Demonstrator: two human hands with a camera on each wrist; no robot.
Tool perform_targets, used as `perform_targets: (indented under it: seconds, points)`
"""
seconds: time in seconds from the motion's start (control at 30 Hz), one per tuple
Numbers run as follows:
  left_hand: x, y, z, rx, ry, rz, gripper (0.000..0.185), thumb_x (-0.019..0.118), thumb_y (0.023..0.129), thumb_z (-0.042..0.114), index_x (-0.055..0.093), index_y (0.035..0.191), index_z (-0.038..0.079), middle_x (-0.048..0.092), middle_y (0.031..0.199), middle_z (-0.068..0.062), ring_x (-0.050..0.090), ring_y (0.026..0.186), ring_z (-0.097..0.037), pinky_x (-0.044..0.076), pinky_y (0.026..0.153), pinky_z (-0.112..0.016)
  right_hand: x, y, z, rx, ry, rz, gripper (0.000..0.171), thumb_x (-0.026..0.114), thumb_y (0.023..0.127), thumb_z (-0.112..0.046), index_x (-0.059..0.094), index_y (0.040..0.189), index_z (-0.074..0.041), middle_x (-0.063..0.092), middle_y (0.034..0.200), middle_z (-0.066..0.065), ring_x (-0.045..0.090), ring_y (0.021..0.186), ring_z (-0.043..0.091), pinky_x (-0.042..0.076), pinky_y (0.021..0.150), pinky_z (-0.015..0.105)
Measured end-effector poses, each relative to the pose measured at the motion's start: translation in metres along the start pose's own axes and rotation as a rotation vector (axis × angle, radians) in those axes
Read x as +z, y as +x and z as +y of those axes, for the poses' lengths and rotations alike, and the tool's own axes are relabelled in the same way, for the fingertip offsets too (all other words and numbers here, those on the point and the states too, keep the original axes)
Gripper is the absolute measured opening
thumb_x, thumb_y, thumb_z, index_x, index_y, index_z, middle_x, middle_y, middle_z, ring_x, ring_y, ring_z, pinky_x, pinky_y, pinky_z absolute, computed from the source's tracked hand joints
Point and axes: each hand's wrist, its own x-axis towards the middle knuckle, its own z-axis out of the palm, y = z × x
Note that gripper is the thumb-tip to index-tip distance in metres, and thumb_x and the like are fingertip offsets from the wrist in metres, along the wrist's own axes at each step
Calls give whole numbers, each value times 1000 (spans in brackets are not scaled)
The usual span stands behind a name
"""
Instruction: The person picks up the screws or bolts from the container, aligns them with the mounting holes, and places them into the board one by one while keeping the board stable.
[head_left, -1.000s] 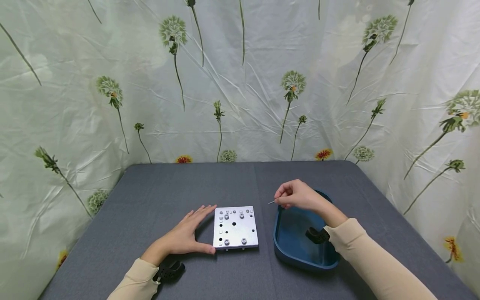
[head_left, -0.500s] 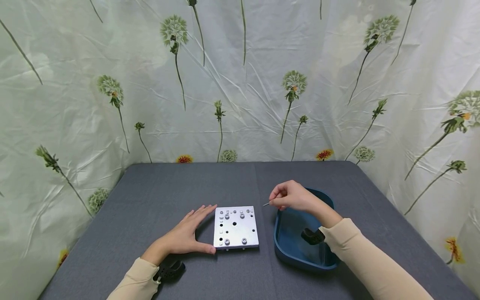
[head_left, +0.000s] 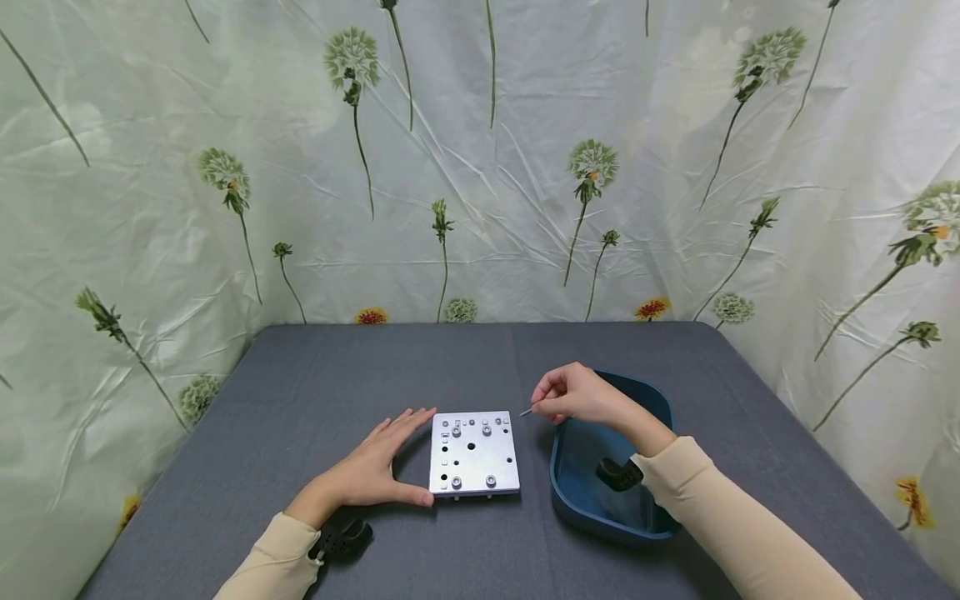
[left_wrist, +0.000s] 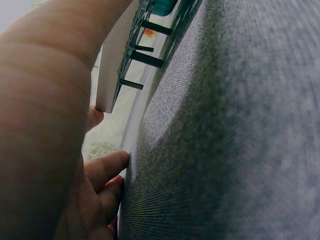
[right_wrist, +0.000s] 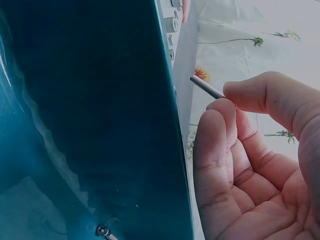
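A silvery square metal plate with holes and several socket-head screws stands mid-table; in the left wrist view, screw shanks stick out beneath it. My left hand is spread at the plate's left side, thumb at the near corner and a straight fingertip at the far one. Other fingers of that hand rest low by the cloth. My right hand pinches a thin threaded screw between thumb and fingertips, its shank pointing toward the plate. The screw's other end is hidden in the fingers.
A blue tray stands right of the plate, under my right forearm. Another screw lies inside it. Dark grey cloth covers the table, and a flowered curtain hangs behind.
My right hand has moved left with the screw, from over the tray's far rim toward the plate. The left hand and plate keep their places.
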Motion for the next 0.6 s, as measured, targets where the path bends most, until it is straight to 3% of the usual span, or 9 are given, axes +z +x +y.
perform_targets:
  seconds: [0.23,0.6]
  points:
    - [0,0,1,-17,0,-10,124,94,73,62,31,171,16,33,176,-15,26,164,-46,15,130,-76,4,1,-2,-1,7,-13,10,77,97,-11,77,100,-2,74,86,21,64,69,13,62,71,28]
    - [0,0,1,-10,4,-6,124,94,73,62,33,170,14,35,175,-16,27,163,-47,15,130,-75,11,5,-5,0,-2,-46,8,77,96,-12,77,98,-4,73,79,10,65,70,12,60,71,28]
